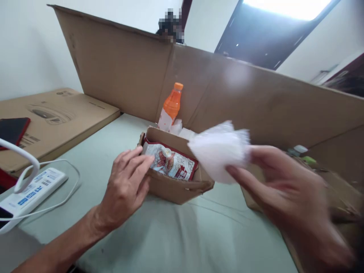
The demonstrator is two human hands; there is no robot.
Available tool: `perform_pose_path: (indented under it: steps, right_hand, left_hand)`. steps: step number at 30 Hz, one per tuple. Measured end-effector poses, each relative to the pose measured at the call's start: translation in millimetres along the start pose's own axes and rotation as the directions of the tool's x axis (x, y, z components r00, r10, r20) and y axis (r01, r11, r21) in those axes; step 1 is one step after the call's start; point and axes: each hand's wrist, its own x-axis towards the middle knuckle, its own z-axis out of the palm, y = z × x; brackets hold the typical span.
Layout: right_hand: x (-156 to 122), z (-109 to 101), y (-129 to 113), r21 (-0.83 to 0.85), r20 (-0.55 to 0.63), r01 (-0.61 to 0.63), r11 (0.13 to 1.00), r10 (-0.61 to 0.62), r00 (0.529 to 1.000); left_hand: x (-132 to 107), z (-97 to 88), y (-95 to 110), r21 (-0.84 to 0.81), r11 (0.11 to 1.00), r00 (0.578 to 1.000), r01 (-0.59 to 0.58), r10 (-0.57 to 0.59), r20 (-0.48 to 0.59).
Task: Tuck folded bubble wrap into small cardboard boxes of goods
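Observation:
My right hand [287,189] pinches a folded white tissue [220,151] between thumb and fingers, in the air to the right of a small open cardboard box [173,191]. Both the hand and the tissue are slightly blurred. Inside the box lies a printed food pouch [170,161] with red edges and white and red artwork. At the box's near left side is my left hand [127,178], its fingers stretched out over the rim and holding nothing. Whether its fingertips touch the pouch I cannot tell.
An orange drink bottle [172,104] stands behind the box, before a tall cardboard screen [119,60]. At left are a white power strip [36,195] with a cable, and a flat carton [59,113] carrying a dark red-edged device [13,129]. Another cardboard box [338,182] is at right.

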Motion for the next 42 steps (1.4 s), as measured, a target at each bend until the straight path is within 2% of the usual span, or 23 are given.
perform_pose_path:
  steps: [1,3,5,8,10,12,15,17,21,23,24,25,27,28,29,30,31,32,34,36,39,41,42]
  right_hand:
    - [22,13,-9,0.029,0.026,0.077,0.997,-0.078,0.997]
    - [55,47,-24,0.071,0.237,0.115,0.991,-0.129,0.963]
    - [73,84,-35,0.034,0.459,0.165,0.986,-0.162,0.873]
    - [79,125,-46,-0.134,0.689,0.382,0.914,-0.191,0.699]
    - [79,138,-53,-0.209,0.781,0.524,0.825,-0.181,0.597]
    - [82,141,-60,-0.213,0.845,0.575,0.79,-0.148,0.515]
    - [87,140,-66,-0.185,0.891,0.536,0.824,-0.089,0.445]
    - [88,142,-67,-0.187,0.902,0.52,0.833,-0.064,0.427]
    - [87,146,-61,-0.167,0.9,0.495,0.853,-0.073,0.43]
    - [89,133,-53,-0.086,0.883,0.421,0.903,-0.126,0.451]
    - [89,121,-47,-0.04,0.849,0.369,0.929,-0.163,0.503]
    - [87,105,-38,-0.007,0.781,0.312,0.95,-0.19,0.595]
    - [73,69,-17,0.005,0.535,0.19,0.982,-0.163,0.829]
    - [59,52,-4,-0.017,0.374,0.114,0.993,-0.099,0.922]
    - [42,38,9,-0.033,0.245,0.032,0.999,-0.023,0.969]
    - [22,28,21,-0.037,0.137,-0.055,0.998,0.059,0.989]
    - [0,23,32,-0.035,0.09,-0.16,0.986,0.163,0.983]
    - [-22,25,41,-0.001,0.107,-0.231,0.973,0.23,0.967]
    - [-62,43,48,0.098,0.225,-0.27,0.958,0.243,0.944]
    - [-84,73,41,0.201,0.318,-0.281,0.938,0.209,0.925]
    - [-80,112,23,0.32,0.399,-0.346,0.882,0.206,0.894]
    - [-71,119,19,0.353,0.407,-0.402,0.845,0.248,0.879]
    - [-71,116,22,0.353,0.398,-0.423,0.834,0.275,0.875]
  left_hand:
    - [0,1.9,-5,0.003,1.0,1.0,-0.018,0.018,0.008]
    - [-6,5.5,-11,-0.03,0.998,0.999,-0.05,0.051,0.013]
    - [-15,7.0,-13,-0.074,0.995,0.998,-0.067,0.068,0.003]
    - [-23,5.8,-14,-0.135,0.988,0.997,-0.068,0.07,0.015]
    - [-21,4.9,-16,-0.163,0.985,0.998,-0.06,0.065,0.026]
    - [-17,5.3,-17,-0.176,0.983,0.998,-0.047,0.053,0.029]
    - [-11,8.3,-20,-0.183,0.982,0.999,-0.035,0.039,0.017]
    - [-7,10.9,-21,-0.178,0.983,0.999,-0.036,0.039,0.012]
    - [-1,13.6,-23,-0.138,0.989,0.999,-0.049,0.049,-0.004]
    - [-1,12.3,-23,-0.113,0.993,0.998,-0.024,0.018,-0.056]
    - [-2,10.9,-24,-0.102,0.995,0.996,0.005,-0.014,-0.092]
    - [-5,9.0,-25,-0.096,0.994,0.991,0.045,-0.057,-0.124]
    - [-14,5.0,-29,-0.105,0.98,0.971,0.168,-0.182,-0.152]
    - [-21,3.4,-32,-0.122,0.961,0.956,0.248,-0.263,-0.129]
    - [-28,2.6,-35,-0.148,0.931,0.935,0.333,-0.347,-0.079]
    - [-35,2.7,-38,-0.177,0.891,0.905,0.418,-0.426,-0.011]
    - [-41,4.1,-41,-0.207,0.844,0.867,0.496,-0.494,0.064]
    - [-47,6.7,-44,-0.242,0.792,0.827,0.561,-0.546,0.131]
    - [-54,15.3,-51,-0.337,0.685,0.762,0.646,-0.607,0.227]
    - [-54,27.1,-59,-0.447,0.573,0.718,0.687,-0.632,0.292]
    - [-43,45.6,-65,-0.519,0.419,0.651,0.745,-0.629,0.425]
    - [-33,56.2,-58,-0.515,0.376,0.619,0.771,-0.633,0.464]
    - [-29,60.8,-50,-0.522,0.376,0.623,0.766,-0.636,0.456]
